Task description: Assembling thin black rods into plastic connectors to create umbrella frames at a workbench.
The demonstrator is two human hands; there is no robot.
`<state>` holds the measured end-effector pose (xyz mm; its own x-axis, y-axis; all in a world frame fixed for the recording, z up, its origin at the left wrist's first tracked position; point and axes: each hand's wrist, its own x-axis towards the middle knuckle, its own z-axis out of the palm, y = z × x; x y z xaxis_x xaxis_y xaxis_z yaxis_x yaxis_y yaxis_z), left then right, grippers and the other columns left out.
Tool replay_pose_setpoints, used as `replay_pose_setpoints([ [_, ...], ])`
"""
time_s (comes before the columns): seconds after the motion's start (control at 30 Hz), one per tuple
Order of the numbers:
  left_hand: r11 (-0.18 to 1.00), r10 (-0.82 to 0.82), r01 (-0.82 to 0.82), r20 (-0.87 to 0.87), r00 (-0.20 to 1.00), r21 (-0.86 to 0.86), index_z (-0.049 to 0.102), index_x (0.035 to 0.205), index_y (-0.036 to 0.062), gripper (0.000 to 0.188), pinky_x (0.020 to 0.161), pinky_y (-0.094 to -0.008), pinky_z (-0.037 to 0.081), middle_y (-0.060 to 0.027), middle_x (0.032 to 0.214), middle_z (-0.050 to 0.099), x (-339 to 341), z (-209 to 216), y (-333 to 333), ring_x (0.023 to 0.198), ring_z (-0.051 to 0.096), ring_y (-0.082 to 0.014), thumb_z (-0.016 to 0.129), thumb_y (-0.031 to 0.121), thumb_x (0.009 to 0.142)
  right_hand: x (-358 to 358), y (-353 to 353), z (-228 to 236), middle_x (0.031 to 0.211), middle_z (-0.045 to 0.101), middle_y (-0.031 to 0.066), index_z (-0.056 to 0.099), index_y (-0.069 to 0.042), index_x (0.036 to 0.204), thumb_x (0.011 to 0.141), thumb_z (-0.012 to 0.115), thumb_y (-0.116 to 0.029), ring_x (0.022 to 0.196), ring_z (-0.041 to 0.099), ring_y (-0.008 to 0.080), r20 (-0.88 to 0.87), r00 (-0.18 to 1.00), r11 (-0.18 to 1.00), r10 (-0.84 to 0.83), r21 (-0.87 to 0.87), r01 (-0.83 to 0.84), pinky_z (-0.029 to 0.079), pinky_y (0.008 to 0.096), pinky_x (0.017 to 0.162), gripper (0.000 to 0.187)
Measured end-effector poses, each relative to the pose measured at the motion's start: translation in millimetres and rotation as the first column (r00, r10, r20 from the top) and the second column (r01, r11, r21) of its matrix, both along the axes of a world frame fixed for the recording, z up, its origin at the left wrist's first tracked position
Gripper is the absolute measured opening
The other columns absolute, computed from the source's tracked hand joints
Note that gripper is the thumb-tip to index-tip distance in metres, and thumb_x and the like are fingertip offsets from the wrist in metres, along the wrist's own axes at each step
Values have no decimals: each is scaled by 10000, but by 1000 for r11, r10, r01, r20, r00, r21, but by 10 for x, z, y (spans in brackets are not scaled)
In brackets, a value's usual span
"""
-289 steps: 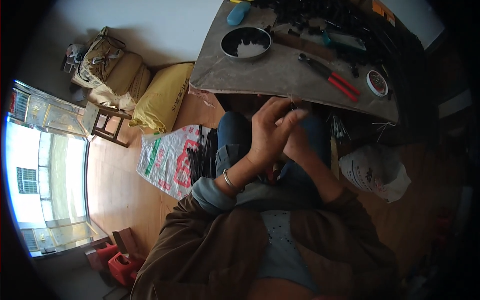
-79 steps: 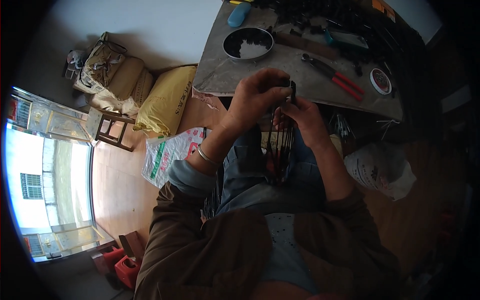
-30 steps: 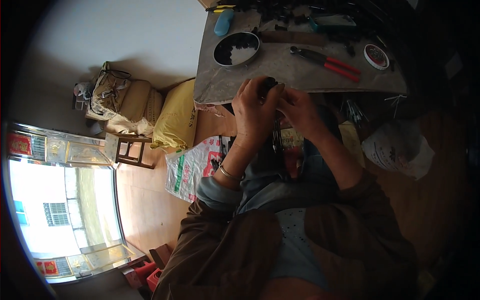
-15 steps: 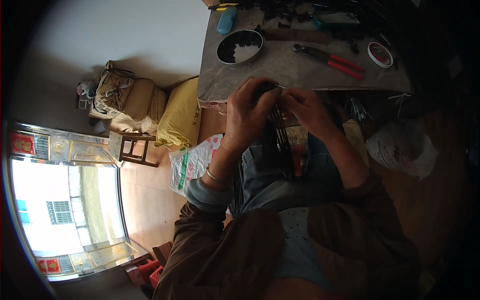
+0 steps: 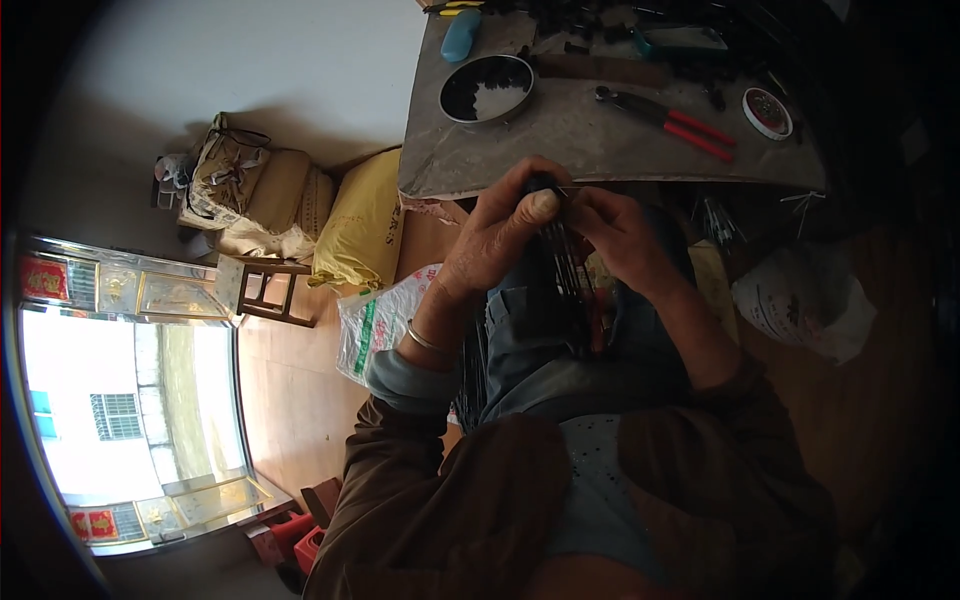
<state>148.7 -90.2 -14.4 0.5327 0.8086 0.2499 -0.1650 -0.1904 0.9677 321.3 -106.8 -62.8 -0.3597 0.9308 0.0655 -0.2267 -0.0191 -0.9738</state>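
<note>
My left hand (image 5: pixel 508 222) is closed round the top of a bundle of thin dark rods (image 5: pixel 568 270), thumb uppermost, with a dark end showing between thumb and fingers. The rods run down between my legs, spreading slightly, and look like umbrella ribs. Close beside it, my right hand (image 5: pixel 622 240) is closed in a pinch. A short, thin, shiny wire (image 5: pixel 569 188) shows between the two hands at the right fingertips. Its far end is hidden by the fingers. Both hands are over my lap, just short of the table edge.
On the grey table (image 5: pixel 560 145) lie a bowl of black and white small parts (image 5: pixel 487 88), red-handled pliers (image 5: pixel 668 124), a round white lid with small pieces (image 5: pixel 767 113) and a blue case (image 5: pixel 461 35). Sacks (image 5: pixel 360 220), a wooden stool (image 5: pixel 270 290) and a plastic bag (image 5: pixel 808 300) stand around.
My left thumb has shifted, and the dark end in that hand shows more. Both hands have lowered slightly, and the right stays at the bundle's top. The view has shifted slightly.
</note>
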Motion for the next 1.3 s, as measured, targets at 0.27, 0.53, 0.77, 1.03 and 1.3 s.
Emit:
replay_pose_setpoints([
  [0.27,986,161,-160,13,987,-45,533,1005,39,344,790,-234,403,-14,890,543,98,-32,-73,840,491,-86,424,365,998,12,4,202,777,582,-17,583,-38,914,923,600,-192,683,545,46,59,957,952,-285,131,276,461,208,614,155],
  [0.53,953,285,-277,53,957,-125,510,950,43,381,672,-215,388,2,766,488,233,-127,-124,723,445,-66,340,377,1021,-21,37,397,761,576,-25,583,-28,888,924,603,-214,666,524,55,286,799,768,-530,561,309,430,207,613,190],
  [0.77,933,354,-344,90,931,-108,486,902,49,381,554,-209,346,24,680,438,261,-157,-116,606,393,-60,331,375,1022,-124,4,417,671,571,94,559,-25,789,900,608,-169,595,580,210,67,891,848,-448,349,400,443,312,534,188],
  [1.03,928,371,-366,90,924,-65,494,900,49,405,535,-202,317,30,661,430,332,-175,-115,592,373,-44,315,392,1022,155,320,772,720,596,115,580,-33,799,790,645,-96,672,609,303,428,708,606,-562,795,1,467,337,573,91],
  [1.3,813,572,-551,76,817,-191,484,729,84,577,444,-200,282,37,569,418,464,-172,-215,493,368,-46,244,541,988,182,235,396,757,590,-54,643,-43,888,924,592,-232,665,511,16,-4,985,980,171,-103,-170,433,210,593,199],
])
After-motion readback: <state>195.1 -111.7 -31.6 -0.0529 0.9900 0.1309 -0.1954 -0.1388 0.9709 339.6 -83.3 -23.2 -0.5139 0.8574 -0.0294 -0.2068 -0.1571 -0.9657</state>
